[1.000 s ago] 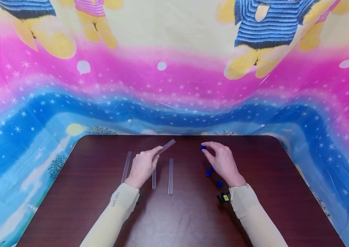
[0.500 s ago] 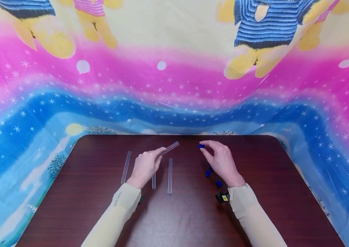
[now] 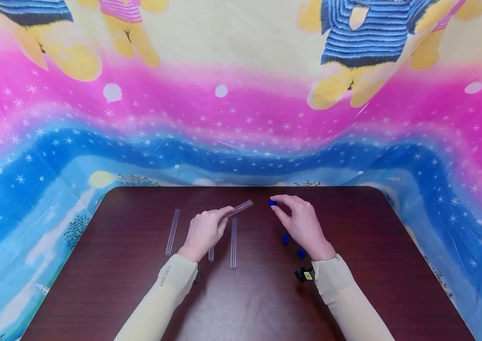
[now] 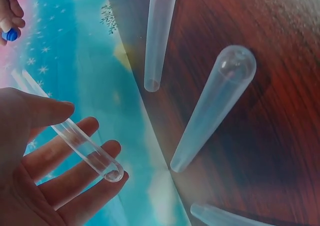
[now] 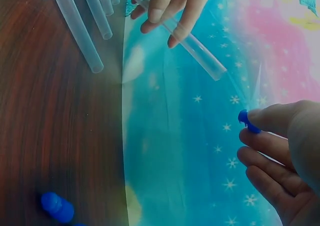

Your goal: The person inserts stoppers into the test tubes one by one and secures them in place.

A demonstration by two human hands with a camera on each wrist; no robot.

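My left hand [image 3: 204,231] pinches a clear test tube [image 4: 82,145] between thumb and fingers, tilted above the table. Its rounded end lies over the fingers in the left wrist view, and its open end points toward the right hand. My right hand [image 3: 305,226] pinches a small blue stopper [image 5: 248,122] between thumb and index finger, the other fingers loosely spread. A short gap separates the stopper from the tube's mouth. More clear test tubes lie on the table, one [image 3: 173,232] left of the left hand, one [image 3: 211,254] partly hidden under it, another [image 3: 234,244] to its right.
Loose blue stoppers [image 3: 286,239] lie on the table below the right hand, one [image 3: 301,254] nearer the wrist. The dark wood table [image 3: 241,308] ends at a far edge, where a printed cloth [image 3: 241,132] hangs behind and around it.
My left hand has moved right with the test tube, and my right hand slightly left with the stopper. The gap between tube mouth and stopper has narrowed.
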